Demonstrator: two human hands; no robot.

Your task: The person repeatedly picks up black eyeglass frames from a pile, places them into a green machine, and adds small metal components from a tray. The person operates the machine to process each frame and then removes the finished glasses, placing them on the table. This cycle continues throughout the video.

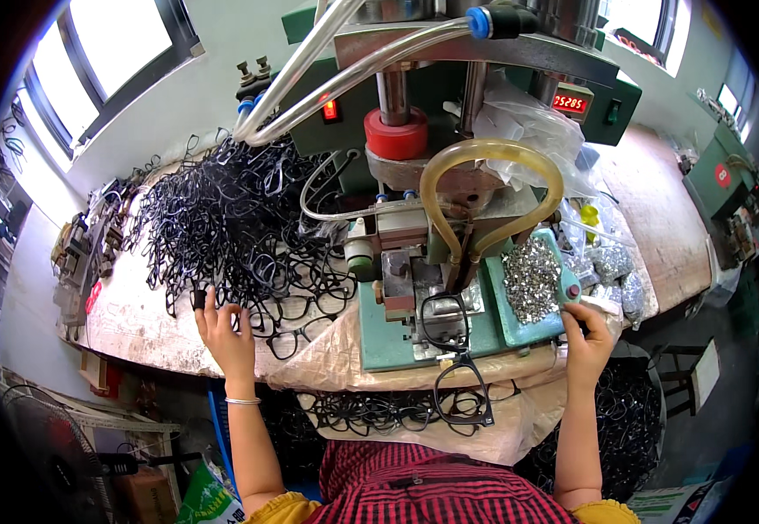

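Observation:
My left hand [227,339] is raised at the near edge of a pile of black eyeglass frames [231,201], fingers apart, with a black cover on one fingertip. It holds nothing that I can see. A few frames [285,342] lie just right of it. In the middle, one black eyeglass frame [432,325] sits upright at the fixture of a green press [379,336], and another frame [464,393] hangs below it. My right hand [587,339] has thumb and finger pinched at the edge of a green tray [515,336], below a dark red button [573,292]; anything between them is hidden.
Small metal pieces [530,279] fill the tray. Clear bags of metal parts [611,262] sit to its right. A yellowish hose [493,148] loops before the press. More black frames [379,410] lie on brown paper [510,428] near my lap. A fan [56,463] stands at lower left.

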